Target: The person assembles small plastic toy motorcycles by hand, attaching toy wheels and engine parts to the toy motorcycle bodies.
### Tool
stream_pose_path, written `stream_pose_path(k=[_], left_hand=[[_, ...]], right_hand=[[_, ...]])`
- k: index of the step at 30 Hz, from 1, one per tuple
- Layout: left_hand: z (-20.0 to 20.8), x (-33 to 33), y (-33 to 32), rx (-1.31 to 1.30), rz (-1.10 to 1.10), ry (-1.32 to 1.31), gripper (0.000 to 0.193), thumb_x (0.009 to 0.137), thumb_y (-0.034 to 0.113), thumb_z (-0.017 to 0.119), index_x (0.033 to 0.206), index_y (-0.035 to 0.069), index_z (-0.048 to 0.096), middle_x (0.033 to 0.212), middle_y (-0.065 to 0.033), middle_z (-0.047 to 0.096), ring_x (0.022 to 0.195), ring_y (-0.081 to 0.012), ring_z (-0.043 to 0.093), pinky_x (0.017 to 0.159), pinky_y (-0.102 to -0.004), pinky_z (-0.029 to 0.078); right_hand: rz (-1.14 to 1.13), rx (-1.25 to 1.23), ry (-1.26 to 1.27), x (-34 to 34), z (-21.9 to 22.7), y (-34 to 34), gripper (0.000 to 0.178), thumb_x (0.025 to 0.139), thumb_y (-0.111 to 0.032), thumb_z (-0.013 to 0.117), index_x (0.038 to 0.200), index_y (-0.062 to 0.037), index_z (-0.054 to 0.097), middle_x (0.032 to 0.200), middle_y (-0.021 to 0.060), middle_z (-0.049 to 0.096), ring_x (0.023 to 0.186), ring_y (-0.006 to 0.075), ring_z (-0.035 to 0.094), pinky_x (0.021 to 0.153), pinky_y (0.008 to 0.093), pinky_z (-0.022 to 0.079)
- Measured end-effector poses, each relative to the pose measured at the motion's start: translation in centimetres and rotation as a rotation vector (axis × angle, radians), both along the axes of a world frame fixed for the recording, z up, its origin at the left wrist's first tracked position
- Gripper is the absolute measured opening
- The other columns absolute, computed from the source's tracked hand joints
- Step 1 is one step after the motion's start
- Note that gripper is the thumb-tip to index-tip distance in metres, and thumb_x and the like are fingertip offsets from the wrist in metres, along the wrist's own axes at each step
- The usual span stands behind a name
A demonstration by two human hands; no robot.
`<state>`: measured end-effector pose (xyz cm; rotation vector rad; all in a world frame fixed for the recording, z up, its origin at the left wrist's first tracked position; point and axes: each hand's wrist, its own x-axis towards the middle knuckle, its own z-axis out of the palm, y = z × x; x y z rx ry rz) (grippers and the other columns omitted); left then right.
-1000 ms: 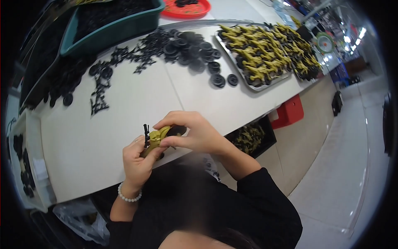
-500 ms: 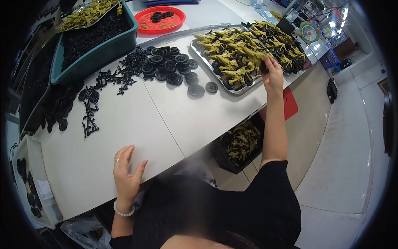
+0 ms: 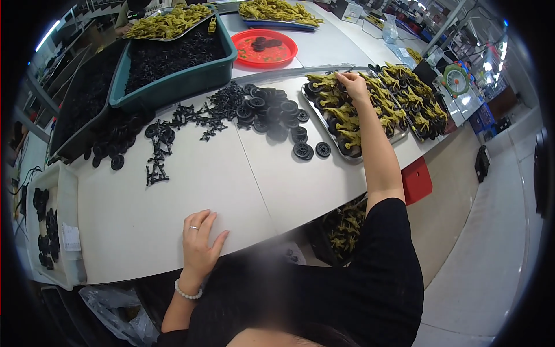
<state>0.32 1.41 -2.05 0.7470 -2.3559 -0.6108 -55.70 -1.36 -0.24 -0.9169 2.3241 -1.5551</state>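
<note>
My left hand (image 3: 199, 246) lies near the front edge of the white table, its fingers loosely apart and holding nothing. Over the far left corner of a metal tray (image 3: 325, 126), my right hand (image 3: 354, 87) has its fingertips closed on a yellow toy frame, partly hidden by the fingers. Yellow frames with black wheels, like toy motorcycles (image 3: 347, 126), fill this tray. More lie to its right. A pile of black wheels (image 3: 260, 107) sits left of the tray, with a few loose wheels (image 3: 301, 151) nearer me. Small black forked parts (image 3: 157, 169) trail leftward.
Behind stands a teal bin (image 3: 173, 80) of black parts with a yellow-filled tray on top. A red round tray (image 3: 263, 62) holds several wheels. At left is a white bin (image 3: 70, 254); below the table, a dark crate of yellow parts (image 3: 347, 231). A small fan (image 3: 456, 80) stands far right.
My right hand has moved from the tray's right side to its far left corner. The view has shifted, so the table appears lower and further right. My left hand remains by the edge.
</note>
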Motion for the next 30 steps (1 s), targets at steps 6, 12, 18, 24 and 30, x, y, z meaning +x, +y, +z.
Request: stream_pose_path(k=[6, 12, 18, 24, 30], left_hand=[[0.2, -0.6, -0.5, -0.018, -0.041, -0.019, 0.042, 0.073, 0.011, 0.073, 0.109, -0.003, 0.058, 0.113, -0.0172, 0.056, 0.104, -0.0346, 0.051, 0.088, -0.0410, 0.045], [0.0, 0.6, -0.3, 0.009, 0.042, 0.050, 0.040, 0.076, 0.014, 0.073, 0.110, -0.003, 0.059, 0.114, -0.0174, 0.056, 0.105, -0.0348, 0.052, 0.087, -0.0430, 0.045], [-0.2, 0.9, -0.5, 0.070, -0.032, 0.277, 0.035, 0.081, 0.013, 0.069, 0.111, -0.001, 0.058, 0.105, -0.0171, 0.060, 0.098, -0.0349, 0.057, 0.086, -0.0407, 0.047], [2.7, 6.8, -2.2, -0.047, 0.153, 0.358, 0.035, 0.082, 0.014, 0.069, 0.112, 0.001, 0.057, 0.107, -0.0159, 0.059, 0.099, -0.0328, 0.057, 0.085, -0.0393, 0.048], [9.0, 24.1, -9.7, -0.274, 0.639, 0.082, 0.040, 0.081, 0.014, 0.070, 0.116, 0.000, 0.058, 0.116, -0.0148, 0.060, 0.107, -0.0271, 0.058, 0.090, -0.0343, 0.047]], right_hand=[[-0.036, 0.217, 0.314, -0.4, 0.1, 0.2, 0.036, 0.082, -0.030, 0.072, 0.101, 0.0007, 0.069, 0.092, 0.0090, 0.071, 0.078, 0.0140, 0.065, 0.072, 0.0279, 0.050], [-0.008, -0.002, 0.607, 6.4, 3.5, 0.8, 0.040, 0.084, -0.030, 0.066, 0.106, 0.0037, 0.065, 0.103, 0.0207, 0.065, 0.097, 0.0316, 0.062, 0.086, 0.0378, 0.047], [0.619, -0.167, 0.430, 23.4, 3.5, 5.5, 0.022, 0.088, -0.003, 0.061, 0.110, 0.0017, 0.060, 0.102, 0.0074, 0.063, 0.084, 0.0118, 0.059, 0.073, 0.0239, 0.047], [1.010, -0.052, 0.353, 38.8, 0.8, 7.2, 0.023, 0.077, 0.003, 0.066, 0.100, 0.0005, 0.064, 0.087, 0.0121, 0.067, 0.080, 0.0228, 0.064, 0.073, 0.0302, 0.049], [1.239, -0.008, 0.456, 43.9, 0.1, 6.6, 0.026, 0.075, -0.001, 0.070, 0.100, -0.0017, 0.065, 0.096, 0.0140, 0.063, 0.090, 0.0289, 0.060, 0.075, 0.0360, 0.050]])
